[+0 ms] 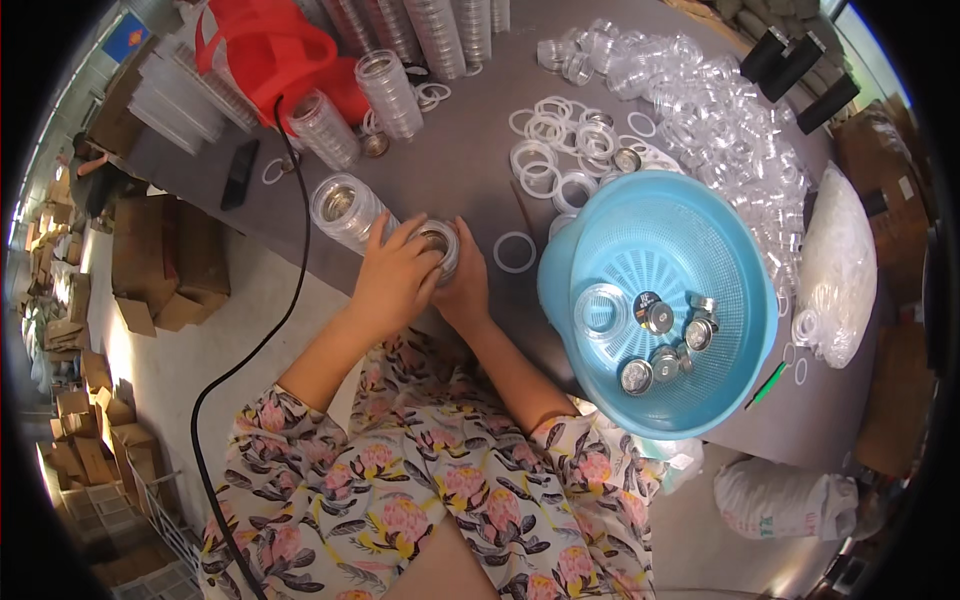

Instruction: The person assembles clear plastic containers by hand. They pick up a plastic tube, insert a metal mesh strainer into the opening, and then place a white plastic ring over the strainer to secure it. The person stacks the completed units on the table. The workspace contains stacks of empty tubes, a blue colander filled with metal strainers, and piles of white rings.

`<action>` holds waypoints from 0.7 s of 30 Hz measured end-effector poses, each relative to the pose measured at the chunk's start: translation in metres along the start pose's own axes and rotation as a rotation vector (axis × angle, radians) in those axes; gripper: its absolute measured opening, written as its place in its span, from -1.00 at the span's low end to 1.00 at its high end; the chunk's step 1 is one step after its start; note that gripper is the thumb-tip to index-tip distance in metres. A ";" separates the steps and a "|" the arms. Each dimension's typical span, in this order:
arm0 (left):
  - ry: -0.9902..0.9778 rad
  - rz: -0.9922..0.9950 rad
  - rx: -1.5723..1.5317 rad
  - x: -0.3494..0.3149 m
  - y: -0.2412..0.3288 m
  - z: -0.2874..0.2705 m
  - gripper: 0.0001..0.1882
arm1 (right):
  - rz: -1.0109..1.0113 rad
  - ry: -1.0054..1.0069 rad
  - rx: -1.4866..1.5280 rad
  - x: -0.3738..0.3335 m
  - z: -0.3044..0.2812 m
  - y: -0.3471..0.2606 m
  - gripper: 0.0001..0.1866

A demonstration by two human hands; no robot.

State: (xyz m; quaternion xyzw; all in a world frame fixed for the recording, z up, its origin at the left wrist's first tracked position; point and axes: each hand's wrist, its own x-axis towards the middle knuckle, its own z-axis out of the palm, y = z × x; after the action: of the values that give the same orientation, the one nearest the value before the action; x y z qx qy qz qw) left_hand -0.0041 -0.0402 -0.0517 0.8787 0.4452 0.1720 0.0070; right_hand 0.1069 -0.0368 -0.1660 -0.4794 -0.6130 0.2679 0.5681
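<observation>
Both hands close around a round see-through plastic container (438,246) with a silvery metal part inside. My left hand (395,272) grips it from the left, fingers bent over its top. Its right side is held by my right hand (467,288), whose fingers are partly hidden behind it. Just beyond my left hand, a stack of similar see-through containers (350,207) leans on the table. A loose white ring (515,252) lies to the right of my right hand.
A blue plastic basket (560,270) holds several metal pieces (698,333) and a see-through ring. Behind it are loose white rings (546,128) and a heap of see-through plastic parts (735,130). A black cable (250,355) hangs at left, near a red bag (270,55).
</observation>
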 end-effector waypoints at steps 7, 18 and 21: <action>0.283 -0.173 -0.186 -0.008 0.005 -0.053 -0.78 | -0.006 -0.037 -0.109 0.002 -0.001 0.002 -0.12; 0.440 -0.258 -0.362 -0.007 -0.052 -0.073 -0.81 | -0.052 -0.027 -0.155 0.001 0.001 0.000 -0.13; 0.674 -0.340 -0.611 -0.024 -0.092 -0.035 -0.81 | -0.026 -0.043 -0.149 0.001 0.004 0.002 -0.13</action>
State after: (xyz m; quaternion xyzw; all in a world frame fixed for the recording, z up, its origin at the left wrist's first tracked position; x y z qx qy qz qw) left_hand -0.1002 -0.0083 -0.0412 0.6468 0.4890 0.5661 0.1481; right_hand 0.1037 -0.0345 -0.1684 -0.5063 -0.6496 0.2242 0.5210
